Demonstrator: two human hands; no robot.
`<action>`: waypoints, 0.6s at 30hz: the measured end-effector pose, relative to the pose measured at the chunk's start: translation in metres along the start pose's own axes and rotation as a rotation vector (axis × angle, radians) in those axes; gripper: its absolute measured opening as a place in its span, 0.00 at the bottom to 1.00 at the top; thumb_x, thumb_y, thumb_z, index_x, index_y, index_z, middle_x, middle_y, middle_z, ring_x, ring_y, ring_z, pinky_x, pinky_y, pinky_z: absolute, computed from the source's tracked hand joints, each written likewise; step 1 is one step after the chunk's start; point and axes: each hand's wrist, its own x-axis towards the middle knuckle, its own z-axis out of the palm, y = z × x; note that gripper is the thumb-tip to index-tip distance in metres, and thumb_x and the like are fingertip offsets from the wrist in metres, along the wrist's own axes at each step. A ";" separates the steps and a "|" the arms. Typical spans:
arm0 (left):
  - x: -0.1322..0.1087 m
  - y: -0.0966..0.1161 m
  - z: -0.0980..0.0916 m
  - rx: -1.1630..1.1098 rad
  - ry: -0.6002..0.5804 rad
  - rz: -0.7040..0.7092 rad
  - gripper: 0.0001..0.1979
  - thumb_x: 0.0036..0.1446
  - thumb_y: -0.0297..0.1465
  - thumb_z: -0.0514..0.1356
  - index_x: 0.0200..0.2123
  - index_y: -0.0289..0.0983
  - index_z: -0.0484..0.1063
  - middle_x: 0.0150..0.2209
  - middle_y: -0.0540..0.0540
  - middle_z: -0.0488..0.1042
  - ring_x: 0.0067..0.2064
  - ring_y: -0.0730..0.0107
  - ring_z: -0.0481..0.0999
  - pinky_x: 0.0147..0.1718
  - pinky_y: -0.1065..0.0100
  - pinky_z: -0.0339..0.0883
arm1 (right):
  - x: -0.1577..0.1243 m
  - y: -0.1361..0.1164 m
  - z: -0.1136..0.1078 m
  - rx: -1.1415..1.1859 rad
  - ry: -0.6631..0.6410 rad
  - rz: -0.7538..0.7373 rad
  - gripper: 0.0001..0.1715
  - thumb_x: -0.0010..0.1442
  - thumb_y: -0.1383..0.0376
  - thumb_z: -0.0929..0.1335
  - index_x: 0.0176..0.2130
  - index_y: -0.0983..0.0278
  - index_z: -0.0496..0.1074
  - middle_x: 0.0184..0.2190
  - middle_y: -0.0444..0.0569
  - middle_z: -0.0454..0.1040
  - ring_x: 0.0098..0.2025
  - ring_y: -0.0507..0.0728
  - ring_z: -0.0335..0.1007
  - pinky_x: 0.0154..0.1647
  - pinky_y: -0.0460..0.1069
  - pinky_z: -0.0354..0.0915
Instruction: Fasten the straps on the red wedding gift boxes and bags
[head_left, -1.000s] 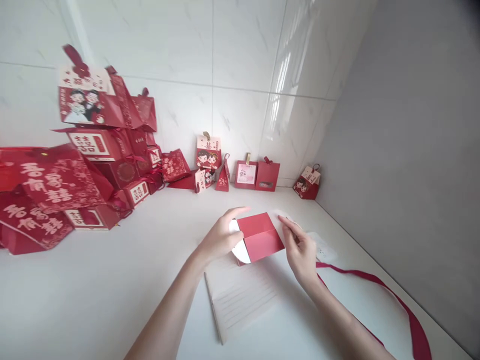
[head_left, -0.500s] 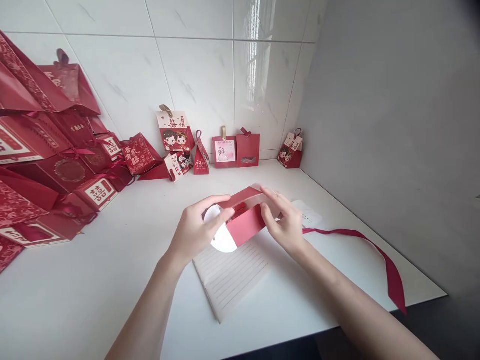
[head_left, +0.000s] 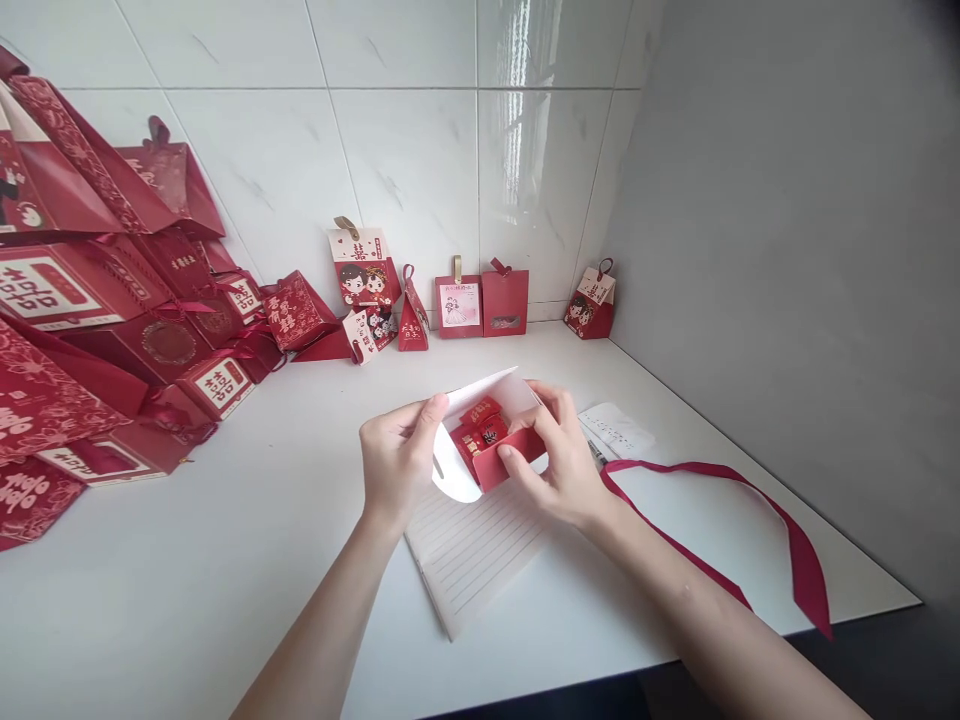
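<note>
A red gift box (head_left: 499, 470) with a white inside is held above the table, its top open. Small red wrapped sweets (head_left: 480, 425) show inside it. My left hand (head_left: 397, 455) pinches the box's upper left edge between thumb and fingers, beside a white rounded flap (head_left: 455, 480). My right hand (head_left: 559, 455) grips the right side, its thumb on the front wall and a finger bent over the rim. Under the box lies a lined notebook (head_left: 476, 570), partly covered by box and hands.
Red gift boxes (head_left: 142, 340) are piled high at the left. Several small boxes (head_left: 457, 305) stand along the tiled wall. On the right lie a dark red ribbon (head_left: 806, 560), reaching past the table edge, and a white printed packet (head_left: 619, 430). A grey wall (head_left: 780, 280) bounds the right side.
The box has tilted toward me and opened wider, so the sweets inside now show. My right hand has shifted its fingers over the rim. The view has moved slightly left.
</note>
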 end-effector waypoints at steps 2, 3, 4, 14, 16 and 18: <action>-0.004 -0.001 0.001 0.012 0.106 0.089 0.25 0.56 0.31 0.58 0.10 0.37 0.55 0.12 0.56 0.50 0.16 0.80 0.51 0.15 0.73 0.48 | -0.001 0.003 -0.002 0.028 0.035 -0.096 0.03 0.60 0.66 0.65 0.37 0.62 0.64 0.48 0.58 0.61 0.52 0.65 0.64 0.42 0.60 0.70; -0.005 -0.003 0.002 0.002 0.157 0.149 0.22 0.57 0.31 0.58 0.11 0.37 0.61 0.12 0.55 0.56 0.16 0.79 0.56 0.16 0.73 0.52 | -0.001 0.004 -0.003 0.030 0.069 -0.156 0.03 0.60 0.66 0.65 0.37 0.62 0.64 0.49 0.58 0.61 0.51 0.64 0.64 0.42 0.59 0.70; -0.007 -0.004 0.003 -0.015 0.203 0.211 0.19 0.57 0.31 0.58 0.14 0.37 0.69 0.14 0.53 0.64 0.18 0.77 0.63 0.18 0.73 0.58 | -0.002 0.006 -0.004 0.025 0.112 -0.215 0.02 0.61 0.67 0.65 0.37 0.62 0.64 0.50 0.58 0.60 0.51 0.64 0.65 0.42 0.59 0.70; -0.015 -0.009 0.006 -0.057 0.263 0.300 0.12 0.59 0.31 0.57 0.34 0.39 0.82 0.31 0.48 0.82 0.31 0.65 0.80 0.29 0.69 0.72 | -0.002 0.002 -0.006 -0.085 0.212 -0.296 0.01 0.62 0.66 0.65 0.36 0.61 0.65 0.49 0.58 0.62 0.50 0.65 0.67 0.41 0.60 0.70; -0.017 -0.007 0.006 -0.027 0.240 0.277 0.12 0.59 0.32 0.57 0.35 0.39 0.82 0.30 0.48 0.82 0.30 0.65 0.80 0.28 0.68 0.72 | -0.002 0.000 -0.006 -0.102 0.197 -0.287 0.02 0.62 0.65 0.65 0.36 0.61 0.65 0.49 0.57 0.62 0.49 0.65 0.67 0.41 0.60 0.70; -0.018 -0.007 0.006 -0.030 0.257 0.294 0.14 0.60 0.35 0.56 0.33 0.38 0.82 0.31 0.47 0.82 0.31 0.63 0.81 0.31 0.65 0.74 | -0.002 0.000 -0.005 -0.103 0.186 -0.305 0.02 0.62 0.64 0.65 0.36 0.60 0.65 0.50 0.58 0.61 0.50 0.66 0.66 0.41 0.60 0.69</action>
